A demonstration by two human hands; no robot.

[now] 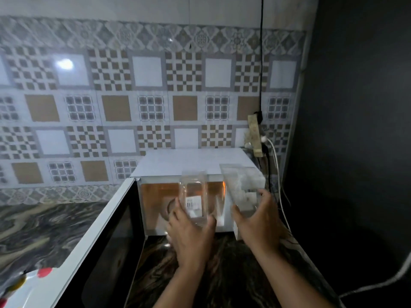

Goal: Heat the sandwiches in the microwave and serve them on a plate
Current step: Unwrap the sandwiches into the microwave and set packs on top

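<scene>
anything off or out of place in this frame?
Nothing spilled or broken. Microwave door hangs open, cavity lit. Each hand holds a clear container: left hand one with a barcode label, right hand another; both look tilted, contents blurred.

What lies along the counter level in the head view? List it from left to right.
Marbled countertop → open microwave door → left hand holding a clear container with a barcode label → right hand holding a second clear container → power strip on the wall → white cable.
</scene>
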